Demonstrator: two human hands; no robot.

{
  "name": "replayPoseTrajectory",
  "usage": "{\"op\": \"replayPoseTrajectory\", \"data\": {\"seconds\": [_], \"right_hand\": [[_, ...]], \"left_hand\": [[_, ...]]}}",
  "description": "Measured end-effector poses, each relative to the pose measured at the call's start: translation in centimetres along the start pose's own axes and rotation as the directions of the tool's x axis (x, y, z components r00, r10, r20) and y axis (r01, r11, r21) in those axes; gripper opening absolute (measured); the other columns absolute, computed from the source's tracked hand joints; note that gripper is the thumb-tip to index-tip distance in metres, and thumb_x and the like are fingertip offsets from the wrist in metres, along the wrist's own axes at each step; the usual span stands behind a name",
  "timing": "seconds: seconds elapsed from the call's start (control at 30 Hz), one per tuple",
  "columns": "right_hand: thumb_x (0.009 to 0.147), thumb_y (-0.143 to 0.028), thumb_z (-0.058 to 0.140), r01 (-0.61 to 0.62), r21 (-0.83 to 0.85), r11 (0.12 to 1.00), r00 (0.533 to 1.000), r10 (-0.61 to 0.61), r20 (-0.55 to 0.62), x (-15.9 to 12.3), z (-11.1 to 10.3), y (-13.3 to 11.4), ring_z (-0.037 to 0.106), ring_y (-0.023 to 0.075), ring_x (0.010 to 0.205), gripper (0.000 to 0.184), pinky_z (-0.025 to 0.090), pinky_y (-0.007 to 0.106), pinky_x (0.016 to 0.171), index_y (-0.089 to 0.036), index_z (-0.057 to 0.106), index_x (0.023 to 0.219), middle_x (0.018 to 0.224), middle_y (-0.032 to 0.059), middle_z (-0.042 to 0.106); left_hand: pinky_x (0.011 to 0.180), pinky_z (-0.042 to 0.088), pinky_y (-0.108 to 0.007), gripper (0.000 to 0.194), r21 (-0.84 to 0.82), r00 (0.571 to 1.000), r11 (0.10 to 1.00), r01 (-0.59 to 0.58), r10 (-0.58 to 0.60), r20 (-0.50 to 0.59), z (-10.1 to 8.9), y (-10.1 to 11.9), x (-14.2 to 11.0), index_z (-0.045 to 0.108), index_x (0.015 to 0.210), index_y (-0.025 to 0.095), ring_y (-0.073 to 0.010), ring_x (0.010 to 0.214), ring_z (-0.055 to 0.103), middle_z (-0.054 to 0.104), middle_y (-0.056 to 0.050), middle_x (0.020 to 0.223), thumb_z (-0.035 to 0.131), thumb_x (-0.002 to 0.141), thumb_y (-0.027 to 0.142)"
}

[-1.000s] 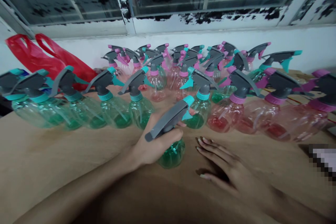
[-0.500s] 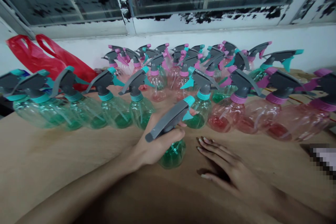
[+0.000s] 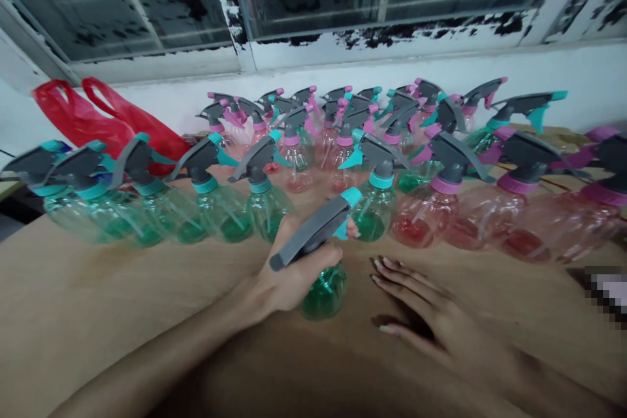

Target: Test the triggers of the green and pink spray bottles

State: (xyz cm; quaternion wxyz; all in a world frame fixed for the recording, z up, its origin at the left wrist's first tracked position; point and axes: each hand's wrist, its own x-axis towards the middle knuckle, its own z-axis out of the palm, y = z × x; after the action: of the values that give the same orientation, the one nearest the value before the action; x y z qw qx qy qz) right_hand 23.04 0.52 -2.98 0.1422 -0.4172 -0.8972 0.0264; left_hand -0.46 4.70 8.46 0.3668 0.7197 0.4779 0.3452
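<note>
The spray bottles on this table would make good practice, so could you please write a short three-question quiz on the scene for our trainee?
1. Which hand grips a green bottle, left or right?
2. True or false: the right hand is holding a pink bottle.
3. Fill in the colour: the plastic bag at the back left is ____.

Key:
1. The left hand.
2. False; it rests on the table.
3. Red.
</note>
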Motion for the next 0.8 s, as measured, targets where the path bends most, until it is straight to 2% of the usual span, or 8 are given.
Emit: {"op": "replayPoseTrajectory", "data": {"seconds": [0.13, 0.23, 0.37, 0.6, 0.7, 0.8], "right_hand": [[0.091, -0.044, 0.048, -0.036, 0.072, 0.997, 0.999, 0.036, -0.001, -0.08, -0.08, -0.04, 0.04, 0.0227, 0.133, 0.051, 0.04, 0.045, 0.106, -0.019, 0.046, 0.136, 0.144, 0.0041, 0.044], [0.091, -0.044, 0.049, -0.045, 0.106, 0.993, 0.999, 0.046, 0.001, -0.13, 0.0, -0.03, 0.04, 0.0229, 0.133, 0.052, 0.04, 0.045, 0.107, -0.019, 0.046, 0.136, 0.144, 0.0039, 0.044], [0.09, -0.042, 0.051, -0.041, 0.138, 0.99, 0.999, 0.044, -0.026, -0.12, 0.18, 0.05, 0.04, 0.0227, 0.133, 0.05, 0.038, 0.045, 0.108, -0.021, 0.047, 0.136, 0.144, 0.0035, 0.045], [0.092, -0.046, 0.047, -0.038, 0.08, 0.996, 0.999, 0.036, 0.021, -0.12, 0.0, 0.13, 0.038, 0.023, 0.134, 0.053, 0.04, 0.046, 0.106, -0.018, 0.045, 0.136, 0.145, 0.0034, 0.042], [0.092, -0.044, 0.047, -0.035, 0.078, 0.996, 0.999, 0.034, 0.005, -0.19, 0.01, 0.14, 0.039, 0.0228, 0.134, 0.051, 0.04, 0.045, 0.106, -0.018, 0.046, 0.136, 0.145, 0.0043, 0.043], [0.091, -0.043, 0.05, -0.03, 0.102, 0.994, 0.999, 0.033, -0.028, -0.26, 0.16, 0.15, 0.039, 0.0226, 0.134, 0.051, 0.039, 0.044, 0.108, -0.019, 0.045, 0.137, 0.144, 0.0043, 0.044]], "left_hand": [[0.048, 0.031, -0.025, 0.007, -0.02, 0.997, 0.999, -0.035, 0.033, -0.072, 0.25, 0.06, 0.0, 0.044, 0.062, 0.023, -0.0135, 0.055, 0.031, 0.033, 0.005, 0.06, 0.048, 0.064, 0.029], [0.049, 0.035, -0.025, 0.006, -0.012, 0.993, 0.998, -0.063, 0.062, -0.099, 0.33, 0.14, 0.06, 0.046, 0.064, 0.024, -0.0133, 0.055, 0.033, 0.035, 0.005, 0.061, 0.05, 0.065, 0.028], [0.048, 0.038, -0.025, 0.004, 0.005, 0.993, 0.997, -0.072, 0.072, -0.091, 0.24, 0.29, 0.04, 0.049, 0.066, 0.023, -0.0134, 0.055, 0.034, 0.037, 0.004, 0.061, 0.05, 0.065, 0.027], [0.049, 0.031, -0.026, 0.006, -0.008, 0.998, 1.0, -0.017, 0.016, -0.066, 0.2, 0.51, -0.04, 0.042, 0.065, 0.024, -0.0144, 0.056, 0.031, 0.032, 0.005, 0.06, 0.047, 0.063, 0.028], [0.048, 0.028, -0.027, 0.012, -0.014, 0.999, 1.0, -0.007, 0.006, -0.052, 0.22, 0.63, -0.06, 0.036, 0.062, 0.024, -0.0141, 0.054, 0.028, 0.029, 0.005, 0.059, 0.047, 0.064, 0.028], [0.047, 0.026, -0.026, 0.008, -0.04, 0.999, 0.999, -0.022, 0.021, -0.038, 0.24, 0.68, -0.1, 0.039, 0.064, 0.024, -0.0132, 0.052, 0.025, 0.027, 0.006, 0.059, 0.046, 0.064, 0.026]]}}
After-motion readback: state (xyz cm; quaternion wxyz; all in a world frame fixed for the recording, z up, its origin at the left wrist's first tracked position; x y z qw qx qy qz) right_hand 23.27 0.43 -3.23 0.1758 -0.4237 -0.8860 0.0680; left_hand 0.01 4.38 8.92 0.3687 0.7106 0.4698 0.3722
